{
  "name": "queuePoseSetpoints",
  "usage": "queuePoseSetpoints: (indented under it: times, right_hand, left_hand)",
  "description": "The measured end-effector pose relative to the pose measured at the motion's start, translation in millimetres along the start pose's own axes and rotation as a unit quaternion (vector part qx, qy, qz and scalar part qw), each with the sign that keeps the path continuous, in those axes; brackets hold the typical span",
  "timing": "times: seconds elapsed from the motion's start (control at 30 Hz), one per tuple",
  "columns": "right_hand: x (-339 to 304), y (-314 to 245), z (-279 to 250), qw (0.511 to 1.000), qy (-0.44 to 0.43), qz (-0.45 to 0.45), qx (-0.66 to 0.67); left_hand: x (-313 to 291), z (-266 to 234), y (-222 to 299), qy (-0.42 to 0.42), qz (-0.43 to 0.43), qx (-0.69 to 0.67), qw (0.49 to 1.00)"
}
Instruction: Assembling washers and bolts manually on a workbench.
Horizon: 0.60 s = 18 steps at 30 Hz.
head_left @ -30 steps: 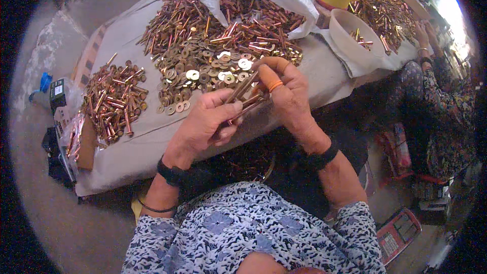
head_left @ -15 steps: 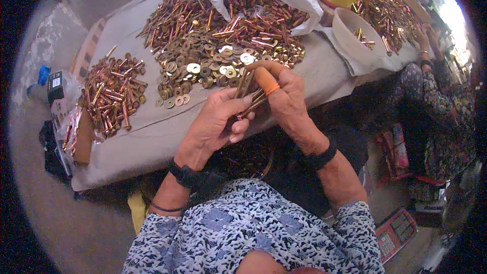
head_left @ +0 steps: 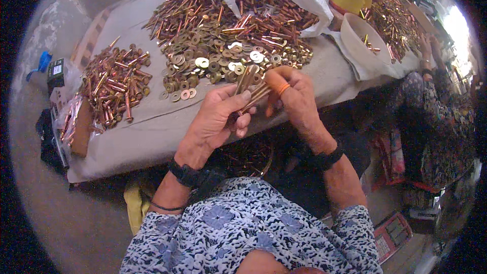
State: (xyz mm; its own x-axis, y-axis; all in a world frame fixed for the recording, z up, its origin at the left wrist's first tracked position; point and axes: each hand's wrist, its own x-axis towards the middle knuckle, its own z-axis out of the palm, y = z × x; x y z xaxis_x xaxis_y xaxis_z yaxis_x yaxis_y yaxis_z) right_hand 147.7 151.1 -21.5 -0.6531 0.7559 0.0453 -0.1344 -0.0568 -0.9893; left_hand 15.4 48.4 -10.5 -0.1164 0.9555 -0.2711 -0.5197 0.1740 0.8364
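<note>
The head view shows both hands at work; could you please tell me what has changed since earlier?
The right hand has drawn back rightward from the upper ends of the bolts; whether it still touches any is unclear. The left hand still holds them.

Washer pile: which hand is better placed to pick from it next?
Right, probably. The left hand holds several bolts; the right hand seems only at their ends, just nearside of the washer pile.

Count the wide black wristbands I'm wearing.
2: one wide black wristband is below the left hand; the other wristband is below the right hand. None looks hidden.
</note>
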Motion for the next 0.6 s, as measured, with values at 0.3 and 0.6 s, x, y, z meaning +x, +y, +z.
queuePoseSetpoints:
  times: [0.3,0.6]
  right_hand:
    - [6,-3,-7,0.984,0.023,-0.048,-0.168]
    - [-1,0,-1,0.989,0.064,-0.015,-0.132]
  left_hand:
    - [-1,-7,-5,0.014,0.021,-0.012,1.0]
    - [1,2,-11,0.035,0.015,-0.006,0.999]
